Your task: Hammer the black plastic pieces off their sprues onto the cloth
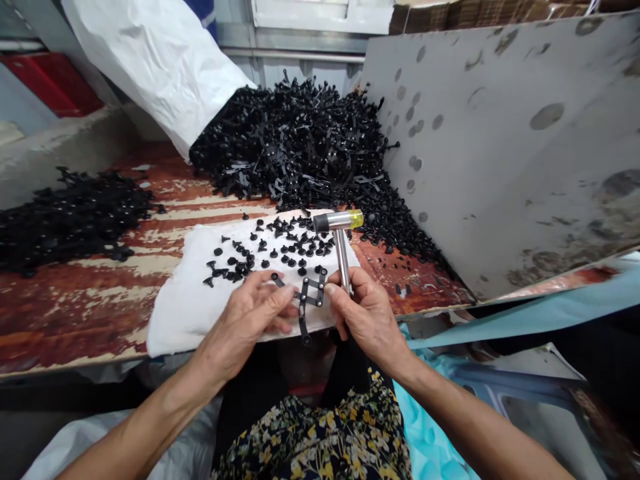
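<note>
My left hand (260,308) is closed on a black jointed linkage (313,292), several flat bars joined by silvery rivets. One bar hangs down from it toward the cloth's front edge. A small two-faced mallet (338,221) stands upright in my right hand (367,307); its head has one black face and one yellow face on a metal body. My right thumb is close to the linkage's right end; whether it touches is unclear. Behind both hands, many small black flat-headed pegs (291,262) lie scattered on a folded white cloth (187,310).
A large heap of black parts (300,143) spills from a white sack (165,60) at the back. Another dark pile (70,213) lies left on the worn red-brown table (100,313). A grey stained panel (500,140) leans on the right. Light-blue fabric (545,300) hangs below it.
</note>
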`<state>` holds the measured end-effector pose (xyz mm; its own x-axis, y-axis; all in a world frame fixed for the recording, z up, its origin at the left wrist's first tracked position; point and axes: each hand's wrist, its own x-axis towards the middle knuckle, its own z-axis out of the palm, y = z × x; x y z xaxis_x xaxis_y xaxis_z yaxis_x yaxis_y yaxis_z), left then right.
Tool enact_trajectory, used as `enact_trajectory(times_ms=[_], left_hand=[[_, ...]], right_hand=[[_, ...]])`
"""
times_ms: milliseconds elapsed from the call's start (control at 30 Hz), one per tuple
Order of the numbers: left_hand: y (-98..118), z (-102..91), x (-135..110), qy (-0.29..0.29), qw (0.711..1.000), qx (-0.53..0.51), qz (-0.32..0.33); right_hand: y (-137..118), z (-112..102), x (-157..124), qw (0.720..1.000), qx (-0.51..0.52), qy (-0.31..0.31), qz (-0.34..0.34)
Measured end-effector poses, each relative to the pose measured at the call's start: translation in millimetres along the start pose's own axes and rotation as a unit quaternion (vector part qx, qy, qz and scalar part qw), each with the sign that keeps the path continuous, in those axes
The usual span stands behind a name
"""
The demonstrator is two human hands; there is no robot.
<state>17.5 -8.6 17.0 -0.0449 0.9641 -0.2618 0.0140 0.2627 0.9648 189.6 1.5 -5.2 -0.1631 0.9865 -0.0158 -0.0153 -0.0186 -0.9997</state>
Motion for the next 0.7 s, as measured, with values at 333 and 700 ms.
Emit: enact_trajectory(times_ms=[333,700], left_hand=[[13.4,5.0,20.3,0.014,0.986,-0.138,-0.093],[15.4,6.1,39.3,0.042,0.991,-0.076,-0.103]], right_hand=[[14.9,-19.5,-4.3,0.994,-0.088,0.033,-0.062],[20.2,-33.6,-2.5,0.996,-0.023,0.082,-0.028]])
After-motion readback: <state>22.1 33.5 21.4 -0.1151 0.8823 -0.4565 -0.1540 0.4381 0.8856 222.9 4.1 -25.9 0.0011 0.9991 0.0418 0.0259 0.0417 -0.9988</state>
